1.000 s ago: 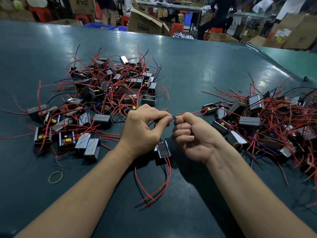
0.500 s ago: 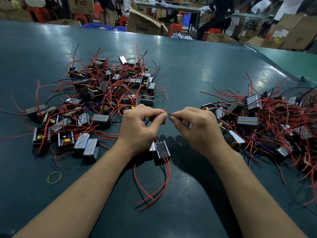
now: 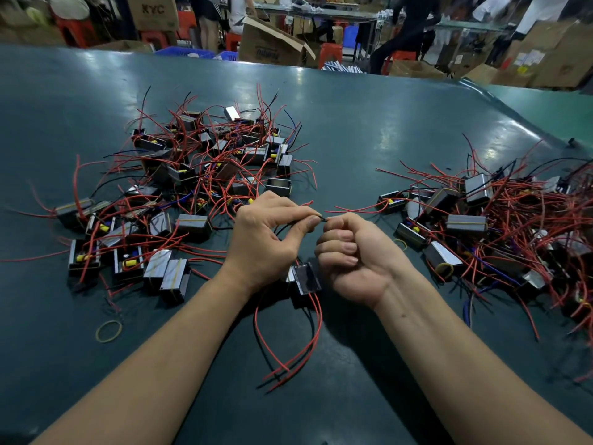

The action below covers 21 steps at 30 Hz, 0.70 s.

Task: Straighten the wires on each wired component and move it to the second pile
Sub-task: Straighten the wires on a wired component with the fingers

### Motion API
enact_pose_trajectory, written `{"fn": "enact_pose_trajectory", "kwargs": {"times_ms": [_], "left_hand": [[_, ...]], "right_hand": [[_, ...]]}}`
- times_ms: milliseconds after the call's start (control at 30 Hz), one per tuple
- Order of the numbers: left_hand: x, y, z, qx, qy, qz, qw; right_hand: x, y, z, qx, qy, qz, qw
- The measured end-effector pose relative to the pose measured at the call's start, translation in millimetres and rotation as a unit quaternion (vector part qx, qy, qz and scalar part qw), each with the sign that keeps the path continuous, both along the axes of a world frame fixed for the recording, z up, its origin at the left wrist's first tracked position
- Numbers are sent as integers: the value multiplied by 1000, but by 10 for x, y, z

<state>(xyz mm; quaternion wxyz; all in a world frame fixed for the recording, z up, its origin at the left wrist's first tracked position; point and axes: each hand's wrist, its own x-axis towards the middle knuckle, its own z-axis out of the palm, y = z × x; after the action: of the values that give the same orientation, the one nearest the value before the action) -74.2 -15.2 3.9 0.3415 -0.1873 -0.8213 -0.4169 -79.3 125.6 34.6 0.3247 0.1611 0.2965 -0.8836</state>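
Two hands, left hand (image 3: pixel 266 242) and right hand (image 3: pixel 356 258), pinch one black wire (image 3: pixel 290 223) stretched sideways between them above the component (image 3: pixel 305 279) on the bench (image 3: pixel 353 130), its red wires (image 3: pixel 288 348) trailing toward the viewer.

Readable text: the black letters "KYC" (first letter blurred, possibly "X") on a brown cardboard box (image 3: pixel 153 11) behind the table at upper left. A dark printed word on the open cardboard carton (image 3: pixel 271 48) near centre is too blurred to read. No other markings are legible.
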Motion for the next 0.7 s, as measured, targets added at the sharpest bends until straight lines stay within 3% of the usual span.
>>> {"fn": "enact_pose_trajectory", "kwargs": {"times_ms": [33,67,100,133,200,233,267,367,467,567,633,700], "left_hand": [[-3,2,-3,6,-2,-2,1000],[-7,0,-6,13,-5,-2,1000],[-12,-5,-9,22,-10,-1,1000],[-15,-11,-10,31,-15,2,999],[-17,-15,-6,51,-23,13,998],[-13,-15,-1,60,-25,18,998],[-10,-14,5,65,-28,20,997],[6,-5,18,61,-38,12,997],[6,-2,22,64,-40,5,997],[-3,-15,20,56,-42,3,998],[-1,-18,21,55,-38,-1,998],[6,-14,30,56,-25,3,998]], "right_hand": [[8,0,17,25,24,-1,999],[7,4,16,97,79,-4,992],[12,17,-2,213,172,-17,962],[19,36,-30,349,291,-33,890],[-1,118,-88,561,500,-59,657],[-32,167,-118,608,565,-62,554],[-67,208,-139,622,606,-64,491],[-133,262,-183,610,659,-101,429],[-134,256,-193,597,671,-106,427],[-71,210,-169,565,657,-107,487],[-24,144,-143,533,597,-96,592],[9,56,-111,451,489,-88,741]]}}
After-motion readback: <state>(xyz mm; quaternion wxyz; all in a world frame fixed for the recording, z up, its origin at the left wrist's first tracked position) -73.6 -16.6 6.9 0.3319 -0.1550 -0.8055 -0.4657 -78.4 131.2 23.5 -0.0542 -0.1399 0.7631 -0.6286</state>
